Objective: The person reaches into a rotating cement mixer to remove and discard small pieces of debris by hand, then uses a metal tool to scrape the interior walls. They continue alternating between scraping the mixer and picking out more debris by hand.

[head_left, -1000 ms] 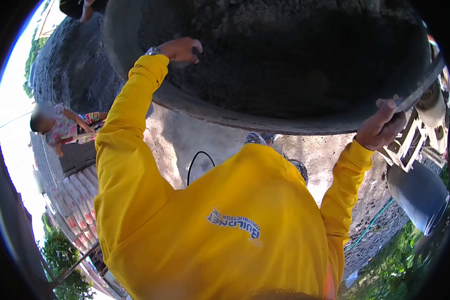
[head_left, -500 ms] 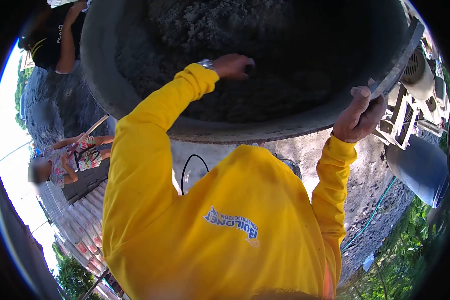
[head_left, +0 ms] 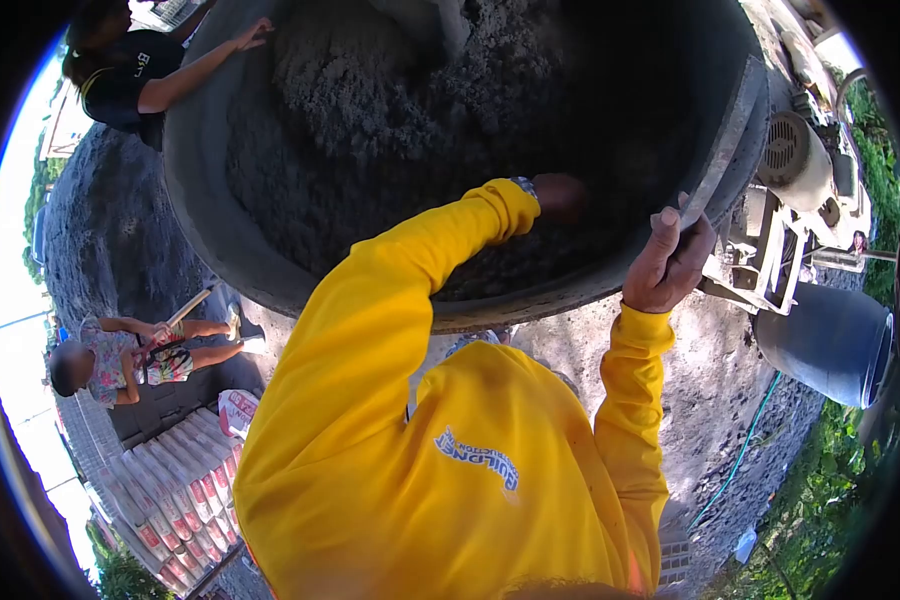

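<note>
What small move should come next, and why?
Probably ease the left hand back toward the near edge of the basin: it reaches into deep shadow, where its fingers and any contact are hard to see. The right hand is at the edge, and another person's hand is at the far left.

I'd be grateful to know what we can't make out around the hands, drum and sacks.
All in the head view:
Left hand: fingers lost in shadow.
Drum: far rim cut off by top edge.
Pale strip: lower end covered by the right hand.
Sacks: print too small to read.
</note>
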`<state>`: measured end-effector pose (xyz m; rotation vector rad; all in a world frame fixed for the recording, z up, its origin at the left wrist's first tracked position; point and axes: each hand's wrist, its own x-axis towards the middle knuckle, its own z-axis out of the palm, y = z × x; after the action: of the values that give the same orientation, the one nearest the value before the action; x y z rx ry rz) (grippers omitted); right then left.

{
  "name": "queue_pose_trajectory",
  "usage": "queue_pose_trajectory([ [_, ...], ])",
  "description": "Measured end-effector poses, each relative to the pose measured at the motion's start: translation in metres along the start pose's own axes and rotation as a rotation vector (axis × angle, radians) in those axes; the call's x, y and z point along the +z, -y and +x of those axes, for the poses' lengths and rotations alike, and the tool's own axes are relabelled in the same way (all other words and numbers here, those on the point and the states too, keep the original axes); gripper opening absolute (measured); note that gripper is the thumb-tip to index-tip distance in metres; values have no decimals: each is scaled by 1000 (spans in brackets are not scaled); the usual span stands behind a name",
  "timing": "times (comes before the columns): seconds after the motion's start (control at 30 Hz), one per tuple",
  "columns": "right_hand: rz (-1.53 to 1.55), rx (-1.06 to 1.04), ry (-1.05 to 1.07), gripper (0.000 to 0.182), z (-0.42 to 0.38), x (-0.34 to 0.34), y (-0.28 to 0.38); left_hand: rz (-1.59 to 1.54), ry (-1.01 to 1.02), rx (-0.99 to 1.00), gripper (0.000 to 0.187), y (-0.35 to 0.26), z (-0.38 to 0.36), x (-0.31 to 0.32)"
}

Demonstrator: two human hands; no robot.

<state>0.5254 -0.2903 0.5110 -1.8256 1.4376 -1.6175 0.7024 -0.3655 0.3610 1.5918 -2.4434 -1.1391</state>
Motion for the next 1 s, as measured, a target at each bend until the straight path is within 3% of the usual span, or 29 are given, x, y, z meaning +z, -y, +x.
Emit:
queue_pose_trajectory([
  [0.1, 51, 17, -23, 46, 1, 3, 5, -110, -172, -5, 36, 10, -25, -9],
  [0.2, 39, 5, -29, 47, 1, 4, 6, 1, -202, -169, 38, 12, -34, -9],
  [0.3, 42, 21, -16, 47, 3, 0, 12, -27, -3, -4, 40, 66, 24, 43],
  [0.4, 27, 16, -42, 42, 3, 2, 13, 2, -135, -137, 40, 43, 29, 58],
  [0.6, 49, 33, -12, 37, 4, 0, 16, -122, 77, -114, 49, 61, 45, 48],
  [0.77, 7, -39, -15, 37, 9, -3, 20, -433, 45, 40, 62, 23, -24, -33],
  [0.87, 12, -30, -26, 37, 10, -5, 20, -592, -9, 77, 65, -1, -111, -96],
  [0.93, 24, -23, -24, 37, 8, -6, 18, -792, 22, 86, 62, -9, -146, -91],
  [1.0, 29, -24, -31, 38, 8, -5, 20, -755, 256, 109, 64, -36, -184, -81],
])
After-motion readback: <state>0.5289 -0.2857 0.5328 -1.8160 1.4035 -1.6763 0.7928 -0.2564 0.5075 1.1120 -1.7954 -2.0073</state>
